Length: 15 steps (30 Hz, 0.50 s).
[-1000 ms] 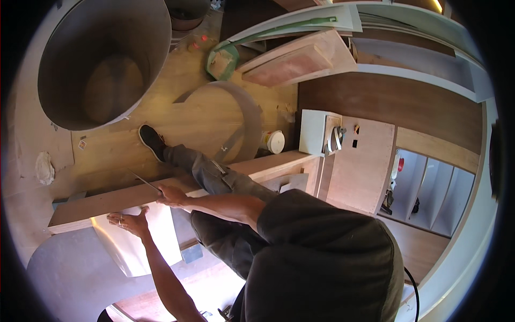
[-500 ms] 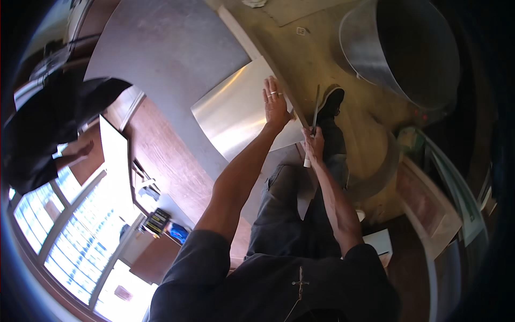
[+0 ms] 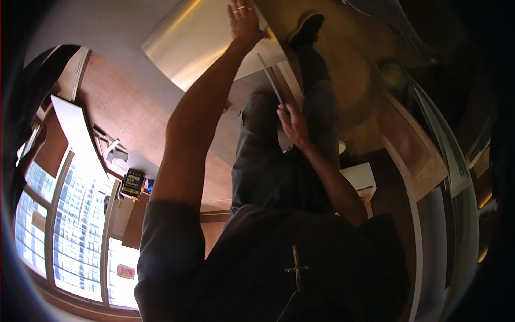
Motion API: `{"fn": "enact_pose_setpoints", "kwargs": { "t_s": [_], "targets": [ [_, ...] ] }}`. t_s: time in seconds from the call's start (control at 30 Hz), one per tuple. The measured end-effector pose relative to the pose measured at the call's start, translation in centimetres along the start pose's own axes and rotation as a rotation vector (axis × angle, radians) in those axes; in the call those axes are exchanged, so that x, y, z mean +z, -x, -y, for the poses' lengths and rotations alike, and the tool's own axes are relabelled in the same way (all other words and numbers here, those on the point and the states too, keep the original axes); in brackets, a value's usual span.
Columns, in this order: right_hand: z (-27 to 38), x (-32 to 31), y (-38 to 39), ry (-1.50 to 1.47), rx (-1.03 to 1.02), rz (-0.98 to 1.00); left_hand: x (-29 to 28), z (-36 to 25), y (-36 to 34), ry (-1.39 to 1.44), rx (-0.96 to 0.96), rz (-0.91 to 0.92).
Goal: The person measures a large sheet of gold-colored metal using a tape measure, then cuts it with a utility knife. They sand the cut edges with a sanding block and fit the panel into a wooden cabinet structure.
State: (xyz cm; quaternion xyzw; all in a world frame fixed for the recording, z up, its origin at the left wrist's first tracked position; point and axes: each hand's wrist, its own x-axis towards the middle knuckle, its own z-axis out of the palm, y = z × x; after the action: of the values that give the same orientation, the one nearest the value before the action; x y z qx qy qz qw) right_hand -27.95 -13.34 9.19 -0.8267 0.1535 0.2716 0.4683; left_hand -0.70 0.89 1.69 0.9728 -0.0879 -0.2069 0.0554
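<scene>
A shiny, flat metal sheet (image 3: 196,48) lies on the grey tabletop (image 3: 120,27), its right side along the table's edge. On this sheet my left hand (image 3: 245,24) rests flat with its fingers stretched out, rings on some of them. Closer to my body, above my lap, my right hand (image 3: 295,127) is closed round one end of a long, thin grey file (image 3: 271,79). The file's tip points up toward the near corner of the sheet and appears apart from it. My fingers and palm hide the handle.
Another person in dark clothing (image 3: 45,80) stands at the far left. A black box (image 3: 132,183) sits near the windows. At the right, a white box (image 3: 360,178) stands beside my arm, with framed wooden panels (image 3: 410,139) leaning beyond it.
My right hand has drawn the file back from the sheet's edge toward my body. The left hand stays flat on the sheet. The whole view has shifted, so the sheet sits higher.
</scene>
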Motion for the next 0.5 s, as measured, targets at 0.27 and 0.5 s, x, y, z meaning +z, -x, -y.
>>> {"fn": "enact_pose_setpoints", "kwargs": {
  "t_s": [0.27,0.5],
  "targets": [
    [2.1,4.7,-5.3,-0.036,0.051,0.072,7.3,4.8,-1.8,0.106,0.308,-0.136],
    [4.8,10.0,-11.6,0.064,-0.062,-0.126,4.3,1.1,-1.4,-0.127,0.046,0.109]
  ]
}}
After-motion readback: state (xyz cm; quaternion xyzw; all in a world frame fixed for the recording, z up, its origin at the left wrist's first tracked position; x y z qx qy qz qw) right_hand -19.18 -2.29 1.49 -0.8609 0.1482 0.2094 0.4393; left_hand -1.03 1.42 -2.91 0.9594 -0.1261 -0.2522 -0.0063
